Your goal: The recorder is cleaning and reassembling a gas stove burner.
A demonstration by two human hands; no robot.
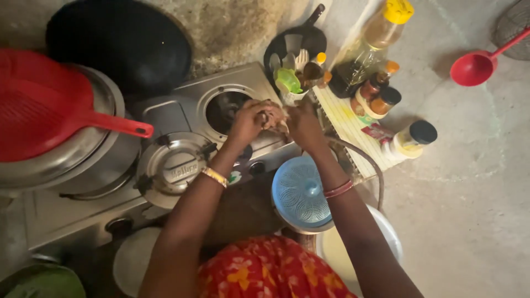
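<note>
Nearest the camera, a red flowered garment [265, 273] fills the bottom edge, and just above it a light blue round strainer [301, 191] sits on a pale bowl [381, 237] beside the right forearm. Both arms reach forward over a steel two-burner stove [182, 143]. The left hand [249, 120] and the right hand [301, 124] meet above the stove's right edge, fingers curled together around something small and pale [274, 117]; what it is cannot be told, and it stays pinched between both hands, just in front of a cup of utensils [291, 83]. On the left burner lies a steel pressure cooker lid [171, 165]. Farther left, a red strainer [44, 107] rests on a big steel pot [96, 149]. Beyond, bottles and jars [381, 94] stand on a mat, near a red ladle [472, 67].
</note>
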